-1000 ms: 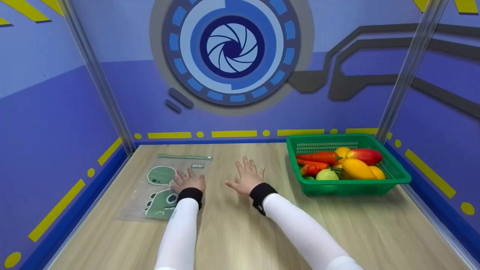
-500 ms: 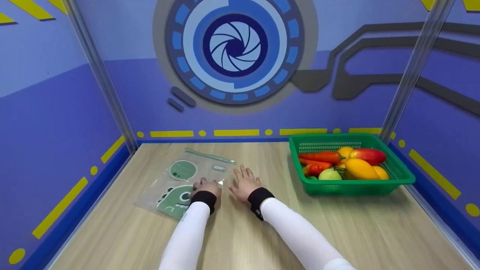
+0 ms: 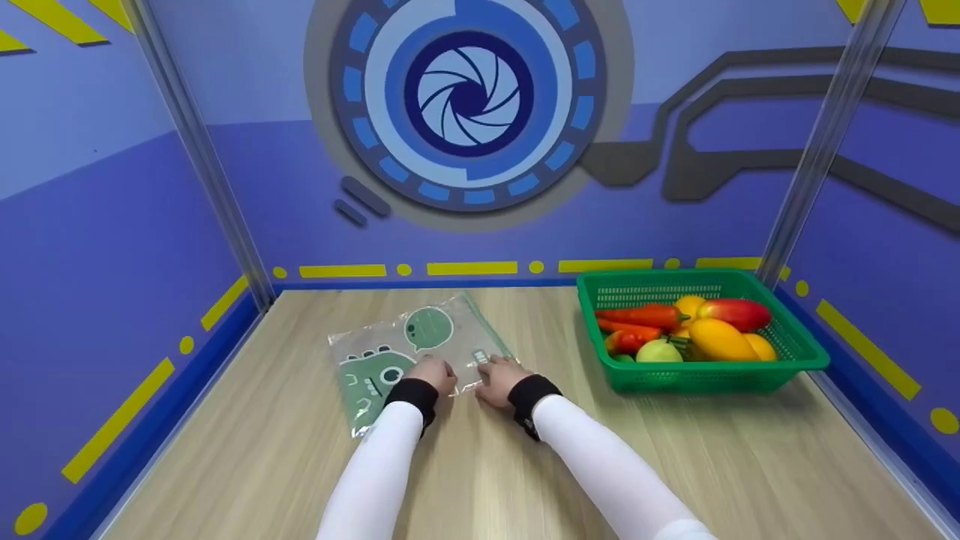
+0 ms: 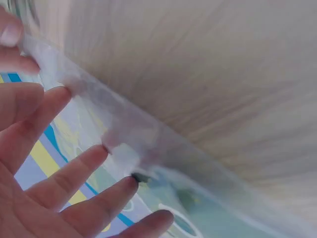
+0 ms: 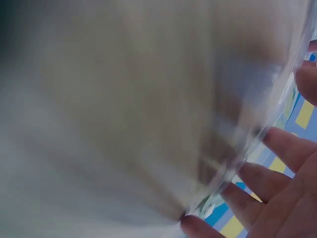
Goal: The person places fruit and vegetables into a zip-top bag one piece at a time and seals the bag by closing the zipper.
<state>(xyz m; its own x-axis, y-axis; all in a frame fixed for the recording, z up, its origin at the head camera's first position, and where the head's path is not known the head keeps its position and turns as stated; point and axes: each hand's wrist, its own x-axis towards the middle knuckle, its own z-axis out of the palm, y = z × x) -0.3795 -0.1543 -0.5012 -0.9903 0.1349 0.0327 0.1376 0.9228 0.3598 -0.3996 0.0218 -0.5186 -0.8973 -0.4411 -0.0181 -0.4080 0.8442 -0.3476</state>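
Note:
A clear zip bag [image 3: 465, 330] with a green dinosaur print lies on the table at a slant, its green zip strip towards the right. My left hand [image 3: 435, 373] touches the bag's near edge; in the left wrist view its fingers [image 4: 89, 208] are spread and fairly straight, fingertips against the plastic. Close by, my right hand [image 3: 501, 379] is at the corner near the zip end. In the right wrist view, the right fingertips [image 5: 237, 196] meet the plastic edge with the fingers spread out. The head view hides most of both hands' fingertips.
A green plastic basket [image 3: 705, 377] stands at the back right of the wooden table [image 3: 600, 465], holding red peppers [image 3: 641, 315], a yellow mango [image 3: 720, 339] and other produce. Blue printed panels [image 3: 465, 247] enclose the table at the back and both sides.
The bag has turned clockwise and slid right, so its zip strip now faces right. My left hand has moved right with it. The right hand has come down onto the bag's corner.

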